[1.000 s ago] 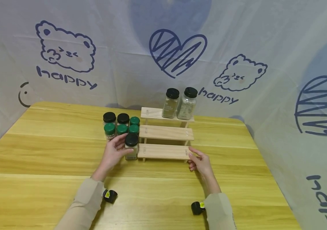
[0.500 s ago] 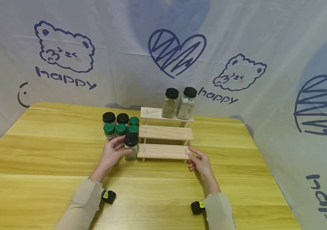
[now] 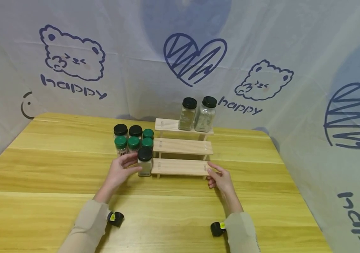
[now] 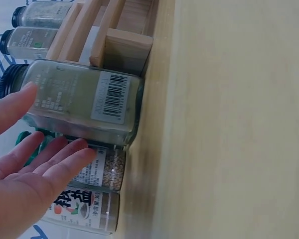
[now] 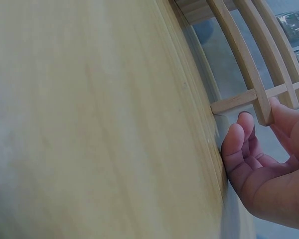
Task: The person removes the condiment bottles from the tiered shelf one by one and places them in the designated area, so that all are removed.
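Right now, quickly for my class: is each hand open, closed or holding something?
Left hand: open, beside a black-lidded spice jar.
Right hand: holding the three-tier wooden rack.

Tabletop [image 3: 167,218]: yellow wood, streaky darker grain. Rack [image 3: 183,167]: paler wood, faint grain. Front jar [image 3: 145,168]: black lid, beige-grey fill; its label [image 4: 109,97] is white with black barcode stripes. Top-tier jars: black lids, one brownish [image 3: 186,120], the other pale grey-green and mottled [image 3: 204,120]. Small bottles [image 3: 122,151]: green caps. Two rear jars [image 3: 120,130]: black lids. Backdrop [image 3: 129,21]: whitish-grey, navy bears, scribble-filled hearts, "happy" lettering (plus soft blue blobs). Sleeves [image 3: 86,221]: plain beige. Wrist cameras [image 3: 118,219]: black, yellow-green tags.
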Available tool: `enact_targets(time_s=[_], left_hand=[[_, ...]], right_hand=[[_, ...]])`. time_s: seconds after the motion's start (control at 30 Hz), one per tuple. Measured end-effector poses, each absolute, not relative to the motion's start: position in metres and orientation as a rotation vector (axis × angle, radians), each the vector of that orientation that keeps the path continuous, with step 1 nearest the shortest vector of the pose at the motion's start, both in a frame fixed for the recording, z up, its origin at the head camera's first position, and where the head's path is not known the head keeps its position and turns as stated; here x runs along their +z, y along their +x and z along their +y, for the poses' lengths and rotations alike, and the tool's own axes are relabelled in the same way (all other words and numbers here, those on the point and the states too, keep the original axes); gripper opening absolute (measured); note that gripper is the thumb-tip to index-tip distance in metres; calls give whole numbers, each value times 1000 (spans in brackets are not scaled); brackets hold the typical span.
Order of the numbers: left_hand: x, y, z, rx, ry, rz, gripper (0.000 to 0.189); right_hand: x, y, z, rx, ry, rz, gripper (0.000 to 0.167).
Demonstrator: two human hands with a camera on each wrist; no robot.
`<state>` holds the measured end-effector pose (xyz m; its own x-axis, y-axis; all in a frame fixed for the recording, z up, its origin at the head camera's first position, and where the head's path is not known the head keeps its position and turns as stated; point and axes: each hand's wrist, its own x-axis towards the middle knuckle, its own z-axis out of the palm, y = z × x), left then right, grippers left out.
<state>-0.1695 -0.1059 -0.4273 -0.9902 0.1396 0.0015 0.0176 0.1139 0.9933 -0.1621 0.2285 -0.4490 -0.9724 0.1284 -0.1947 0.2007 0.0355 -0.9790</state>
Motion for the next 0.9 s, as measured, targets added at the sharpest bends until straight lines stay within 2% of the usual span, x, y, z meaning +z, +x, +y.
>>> enact_targets(time_s=[0.3,0.67,0.9], left_hand=[[-422,-162,-111,1984,186,2323,50],[-416,-153,-113,1889,177,2465,29],[-410,-150,-109,1884,232,2456,29]], right_hand=[[-451,-162,230,-2110,338,2229,36],[-451,-161,229,-2123,342,2225,36],[-451,-162,229,-2128,347,2216,36]])
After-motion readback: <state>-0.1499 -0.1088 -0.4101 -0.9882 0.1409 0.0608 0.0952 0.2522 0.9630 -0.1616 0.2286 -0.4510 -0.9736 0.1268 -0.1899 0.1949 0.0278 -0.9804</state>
